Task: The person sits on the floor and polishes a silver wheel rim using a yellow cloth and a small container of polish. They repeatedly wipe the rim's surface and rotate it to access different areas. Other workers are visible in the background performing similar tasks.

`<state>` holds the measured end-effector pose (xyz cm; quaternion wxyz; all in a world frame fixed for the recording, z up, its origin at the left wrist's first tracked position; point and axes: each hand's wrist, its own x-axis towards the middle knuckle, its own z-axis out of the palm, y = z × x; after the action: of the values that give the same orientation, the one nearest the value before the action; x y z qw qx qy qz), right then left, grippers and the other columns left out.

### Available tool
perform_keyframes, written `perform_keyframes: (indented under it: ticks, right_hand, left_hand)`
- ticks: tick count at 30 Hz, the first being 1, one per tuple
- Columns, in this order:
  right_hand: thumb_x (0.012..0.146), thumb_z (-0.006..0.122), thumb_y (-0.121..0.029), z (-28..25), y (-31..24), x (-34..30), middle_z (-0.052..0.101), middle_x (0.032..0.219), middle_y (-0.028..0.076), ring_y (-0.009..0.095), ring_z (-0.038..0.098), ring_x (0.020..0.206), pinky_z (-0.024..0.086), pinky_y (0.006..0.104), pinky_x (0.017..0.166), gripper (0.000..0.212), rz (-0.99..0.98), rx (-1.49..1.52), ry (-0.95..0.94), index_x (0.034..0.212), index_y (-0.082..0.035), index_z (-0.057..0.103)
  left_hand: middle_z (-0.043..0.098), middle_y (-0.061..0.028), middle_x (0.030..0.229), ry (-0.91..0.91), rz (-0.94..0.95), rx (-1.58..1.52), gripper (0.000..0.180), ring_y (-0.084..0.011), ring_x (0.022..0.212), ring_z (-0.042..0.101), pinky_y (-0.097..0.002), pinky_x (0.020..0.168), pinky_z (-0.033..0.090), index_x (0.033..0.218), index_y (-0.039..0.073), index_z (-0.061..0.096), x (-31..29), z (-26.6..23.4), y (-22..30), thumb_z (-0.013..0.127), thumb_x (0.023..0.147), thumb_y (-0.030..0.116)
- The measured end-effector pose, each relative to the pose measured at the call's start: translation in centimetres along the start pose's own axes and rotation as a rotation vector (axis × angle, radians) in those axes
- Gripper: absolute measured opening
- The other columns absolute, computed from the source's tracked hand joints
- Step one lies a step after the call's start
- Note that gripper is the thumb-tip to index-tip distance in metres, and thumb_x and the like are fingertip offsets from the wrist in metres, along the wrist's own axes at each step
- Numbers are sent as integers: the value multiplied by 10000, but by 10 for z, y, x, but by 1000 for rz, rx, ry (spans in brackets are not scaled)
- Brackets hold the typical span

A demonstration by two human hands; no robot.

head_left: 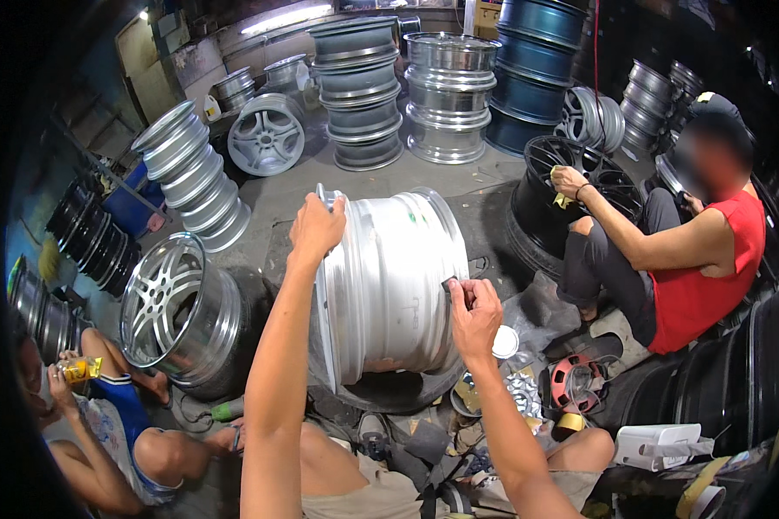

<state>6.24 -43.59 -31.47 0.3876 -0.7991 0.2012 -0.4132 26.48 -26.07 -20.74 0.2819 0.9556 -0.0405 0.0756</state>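
Note:
A silver-white wheel rim (pixel 389 277) stands on edge in front of me, resting on a black tyre (pixel 398 394). My left hand (pixel 318 227) is closed over the lip at the rim's upper left. At the opposite side, my right hand (pixel 476 316) pinches a small dark flat piece (pixel 448 284) against the right edge of the barrel. Whether this piece is sandpaper or a pad, I cannot tell. Faint pencil-like marks and a small green patch show on the barrel.
To the right, a person in red (pixel 705 264) holds a yellowish cloth (pixel 563 192) at a black wheel (pixel 584 169). At lower left another person holds a yellow packet (pixel 81 370). Stacked rims (pixel 359 95) stand behind; a red reel (pixel 571 381) and white box (pixel 658 444) lie right.

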Motion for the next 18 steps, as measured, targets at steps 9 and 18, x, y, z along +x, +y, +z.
perform_keyframes:
  ticks: [9,18]
  right_hand:
    - [865,744,-256,10,-3,9,563,705,39,233,522,642,362,382,672,268,42,-132,109,750,-65,597]
    - [831,780,-264,14,-2,12,536,656,33,216,521,652,364,388,660,287,91,-26,100,722,-69,601]
  left_hand:
    - [658,-280,1131,49,96,-69,372,-474,1098,600,-534,934,462,1101,-35,594,-3,19,-8,498,973,301]
    - [666,-298,1032,177,207,-138,345,-491,1035,612,-546,900,466,1015,-53,625,4,30,-22,498,958,263]
